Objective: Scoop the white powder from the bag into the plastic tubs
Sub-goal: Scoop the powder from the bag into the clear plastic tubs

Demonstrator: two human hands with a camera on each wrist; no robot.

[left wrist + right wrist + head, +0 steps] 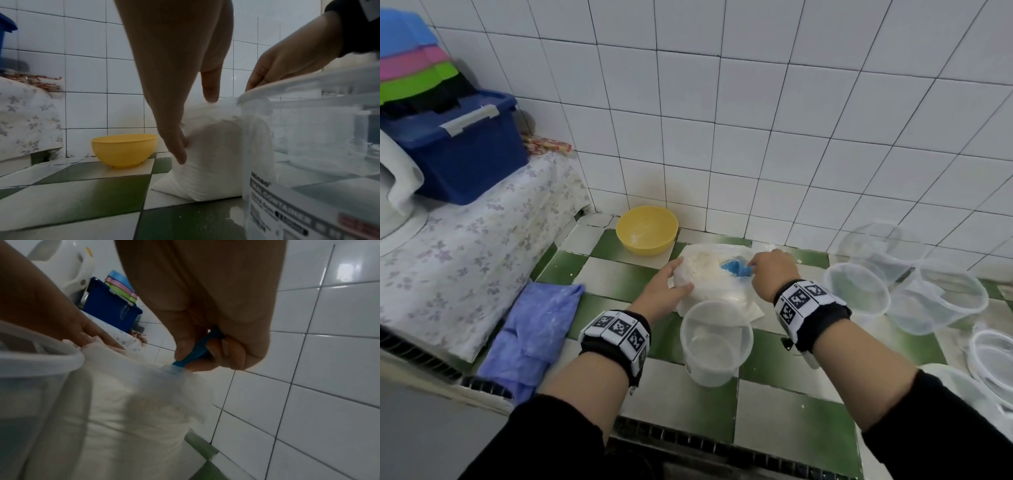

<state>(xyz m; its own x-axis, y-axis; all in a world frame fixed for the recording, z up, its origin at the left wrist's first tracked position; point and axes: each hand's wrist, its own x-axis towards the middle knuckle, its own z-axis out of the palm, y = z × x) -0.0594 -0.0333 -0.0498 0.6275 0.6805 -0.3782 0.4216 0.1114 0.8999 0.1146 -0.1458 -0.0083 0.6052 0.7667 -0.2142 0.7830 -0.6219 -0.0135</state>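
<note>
A plastic bag of white powder (702, 291) stands open on the green-and-white checked counter (619, 274). My left hand (678, 278) holds the bag's left rim, thumb on the near side and fingers down the outside (179, 146). My right hand (767, 270) grips the handle of a blue scoop (736, 269), whose bowl lies in the powder at the bag's mouth. In the right wrist view the scoop's handle (197, 352) sits between the thumb and curled fingers. A clear plastic tub (688, 346) stands just in front of the bag with a little powder at its bottom.
A yellow bowl (647, 229) sits behind the bag against the tiled wall. Several empty clear tubs (893, 284) are piled at the right. A purple cloth (534, 335) lies at the left, beside a raised, cloth-covered surface carrying a blue storage box (462, 147).
</note>
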